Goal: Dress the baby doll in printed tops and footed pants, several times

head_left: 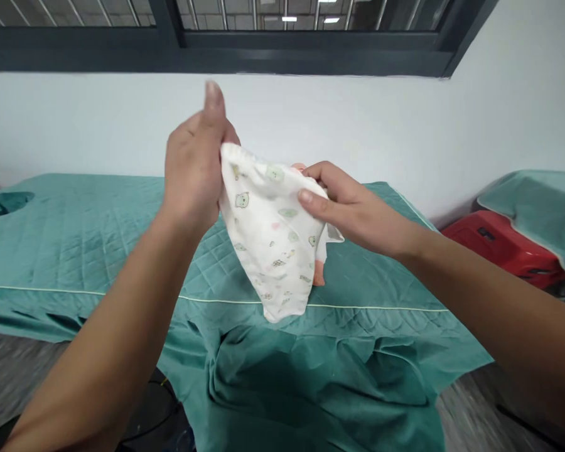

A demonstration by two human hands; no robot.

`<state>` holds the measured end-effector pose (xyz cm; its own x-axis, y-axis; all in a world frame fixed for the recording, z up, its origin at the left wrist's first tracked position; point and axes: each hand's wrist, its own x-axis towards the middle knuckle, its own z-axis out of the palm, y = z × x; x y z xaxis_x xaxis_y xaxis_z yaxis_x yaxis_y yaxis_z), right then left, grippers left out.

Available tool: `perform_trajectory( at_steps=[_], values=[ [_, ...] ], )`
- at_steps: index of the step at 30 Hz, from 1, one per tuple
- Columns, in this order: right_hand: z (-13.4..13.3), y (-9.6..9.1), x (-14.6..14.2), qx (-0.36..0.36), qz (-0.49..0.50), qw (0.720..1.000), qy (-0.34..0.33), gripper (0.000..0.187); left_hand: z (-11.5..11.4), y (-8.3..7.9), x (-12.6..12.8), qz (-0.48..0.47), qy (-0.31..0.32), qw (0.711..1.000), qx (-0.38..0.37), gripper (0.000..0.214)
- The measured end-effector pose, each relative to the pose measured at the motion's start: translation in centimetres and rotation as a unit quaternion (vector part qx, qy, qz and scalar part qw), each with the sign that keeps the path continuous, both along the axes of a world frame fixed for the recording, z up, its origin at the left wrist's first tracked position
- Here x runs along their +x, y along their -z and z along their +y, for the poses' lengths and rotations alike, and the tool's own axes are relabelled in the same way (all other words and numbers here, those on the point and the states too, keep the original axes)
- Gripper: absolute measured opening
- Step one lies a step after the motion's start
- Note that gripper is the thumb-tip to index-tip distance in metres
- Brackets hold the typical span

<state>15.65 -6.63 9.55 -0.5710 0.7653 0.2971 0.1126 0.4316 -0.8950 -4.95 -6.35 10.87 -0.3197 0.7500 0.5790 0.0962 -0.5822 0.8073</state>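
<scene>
1. hollow – far L of the grip. Oval dip in the teal cover; inside is dark, contents can't tell.
2. bed cover – below and behind the grip. Teal quilted fabric w/ diamond stitching and a pale piping line along the edge; front hangs in loose folds.
3. left hand – forearm rises from lower L, back of hand to camera, one digit straight up. Other fingers closed tight, pinching the cloth's upper L rim.
4. garment – in the air between both hands, clear of the cover. White soft cloth w/ small green/pink animal print; gathered rim at top, hangs to a rounded tip below the grip.
5. pink-orange item – just behind the cloth, peeking out under the R grip. What it is: can't tell.
6. right hand – forearm in from lower R. Thumb flat on the cloth's front, fingers curled behind; closed on the R edge.
7. red object – well R of the grip, low by the wall. Glossy hard shell.
8. second teal cover – far R, draped above the red object.
</scene>
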Motion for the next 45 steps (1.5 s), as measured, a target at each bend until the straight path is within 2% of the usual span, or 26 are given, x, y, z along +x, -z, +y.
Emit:
perform_trajectory(
  at_steps=[2,6,9,11,15,19,22,26,28,31,33,35,38,40,42,43,45],
  values=[
    [0.0,-0.2,0.2,0.035,-0.002,0.999,0.029,0.04,-0.3,0.9,0.0,0.086,-0.005,0.996,0.005,0.054],
    [0.2,0.0,-0.3,0.089,0.016,0.994,0.055,0.034,-1.4,2.0,1.1,0.191,0.12,0.973,-0.051,0.028],
    [0.2,0.2,-0.8,0.108,0.038,0.992,0.059,0.03,-1.8,2.6,1.9,0.223,0.183,0.952,-0.099,0.021],
    [0.0,0.0,-0.7,0.101,0.039,0.993,0.055,0.029,-1.7,2.9,2.1,0.179,0.201,0.957,-0.104,0.019],
    [-0.2,-1.4,0.5,0.05,0.015,0.998,0.036,0.03,-1.2,2.5,1.7,0.016,0.203,0.975,-0.085,0.02],
    [0.3,-2.1,1.9,0.04,-0.036,0.999,0.011,0.038,-0.9,1.6,1.3,-0.058,0.24,0.964,-0.095,0.02],
    [1.1,-1.6,2.1,0.05,0.005,0.998,0.049,0.044,-0.9,2.0,1.4,-0.045,0.299,0.94,-0.155,0.022],
    [2.2,-0.5,1.7,0.038,0.097,0.99,0.099,0.048,-0.4,3.7,2.1,-0.01,0.353,0.902,-0.249,0.04],
    [2.5,-0.3,1.7,0.031,0.099,0.99,0.098,0.048,0.1,4.2,2.7,-0.041,0.352,0.906,-0.231,0.045],
    [2.3,-0.1,2.1,0.018,0.052,0.996,0.072,0.045,0.9,4.2,3.5,-0.111,0.315,0.928,-0.166,0.048],
    [2.0,0.4,2.5,-0.019,-0.018,0.999,0.023,0.041,1.1,4.0,4.0,-0.131,0.295,0.934,-0.154,0.048],
    [1.9,1.1,2.8,-0.068,-0.042,0.997,-0.01,0.039,0.8,3.9,4.5,-0.129,0.29,0.933,-0.17,0.049],
    [2.3,2.4,2.7,-0.083,0.075,0.993,0.049,0.043,-0.2,4.4,5.2,-0.092,0.324,0.914,-0.225,0.051],
    [2.8,3.0,2.5,-0.067,0.141,0.983,0.096,0.046,-0.9,5.1,5.5,-0.036,0.376,0.884,-0.274,0.048],
    [3.2,3.2,2.5,-0.063,0.152,0.98,0.109,0.049,-1.1,5.9,5.5,0.005,0.42,0.856,-0.302,0.043],
    [3.3,3.3,2.6,-0.068,0.145,0.982,0.104,0.05,-1.0,6.2,5.5,0.007,0.43,0.851,-0.3,0.042],
    [3.3,3.3,3.1,-0.085,0.114,0.987,0.078,0.049,-0.5,6.8,5.4,-0.027,0.416,0.868,-0.269,0.039]
  ],
)
